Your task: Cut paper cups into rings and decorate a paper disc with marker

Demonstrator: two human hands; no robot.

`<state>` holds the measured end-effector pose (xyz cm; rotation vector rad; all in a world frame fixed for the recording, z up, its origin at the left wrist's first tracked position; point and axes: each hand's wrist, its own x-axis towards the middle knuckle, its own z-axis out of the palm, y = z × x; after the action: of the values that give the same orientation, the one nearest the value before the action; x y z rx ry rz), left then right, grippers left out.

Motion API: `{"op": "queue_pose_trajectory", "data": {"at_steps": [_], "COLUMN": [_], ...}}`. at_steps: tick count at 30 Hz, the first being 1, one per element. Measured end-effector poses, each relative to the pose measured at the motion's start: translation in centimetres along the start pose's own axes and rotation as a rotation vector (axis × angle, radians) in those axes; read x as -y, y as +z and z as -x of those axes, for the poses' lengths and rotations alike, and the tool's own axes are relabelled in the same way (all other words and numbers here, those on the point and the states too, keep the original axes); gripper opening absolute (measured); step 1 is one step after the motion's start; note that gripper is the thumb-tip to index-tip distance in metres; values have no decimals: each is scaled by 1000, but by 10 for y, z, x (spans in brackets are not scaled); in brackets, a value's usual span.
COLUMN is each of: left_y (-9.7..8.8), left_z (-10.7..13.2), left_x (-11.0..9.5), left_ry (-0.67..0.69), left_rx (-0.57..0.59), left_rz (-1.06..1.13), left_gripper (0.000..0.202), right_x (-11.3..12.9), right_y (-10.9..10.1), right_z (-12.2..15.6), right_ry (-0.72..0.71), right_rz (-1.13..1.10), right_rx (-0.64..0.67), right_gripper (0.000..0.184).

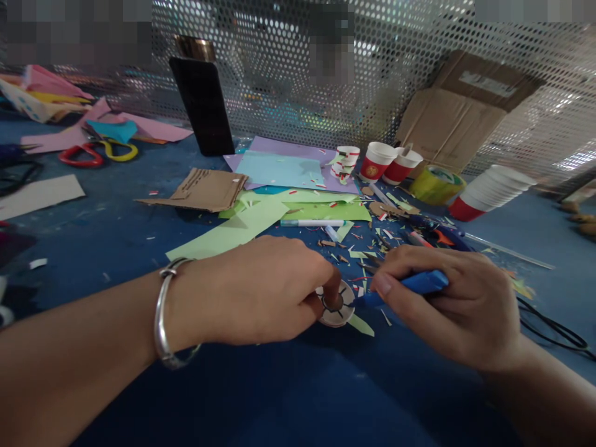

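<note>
A small white round piece, like a cut paper cup base, lies on the blue table with dark lines radiating around a brown centre. My left hand, with a silver bangle at its wrist, is closed, fingers pinching the round piece's left side and centre. In my right hand is a blue marker, its tip at the round piece's right edge. A light green leaf-shaped paper scrap pokes out beneath the round piece. The left fingertips are partly hidden.
Paper scraps litter the table beyond my hands. Green paper, cardboard and a white marker lie ahead. Stacked cups, yellow tape and a black cable are right; scissors left. A phone leans against the perforated metal screen.
</note>
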<state>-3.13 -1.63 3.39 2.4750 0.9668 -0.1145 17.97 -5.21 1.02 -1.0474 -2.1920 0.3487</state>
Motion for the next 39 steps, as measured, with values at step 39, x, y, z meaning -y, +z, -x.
{"op": "queue_pose_trajectory", "data": {"at_steps": [39], "left_y": [-1], "left_z": [0], "left_x": [0], "left_ry": [-2], "left_rx": [16], "left_rz": [-15], "left_gripper": [24], "right_x": [-2], "right_y": [3], "right_z": [3], "right_ry": [-10], "right_rz": [-21], "right_rx": [-131], "right_gripper": [20]}}
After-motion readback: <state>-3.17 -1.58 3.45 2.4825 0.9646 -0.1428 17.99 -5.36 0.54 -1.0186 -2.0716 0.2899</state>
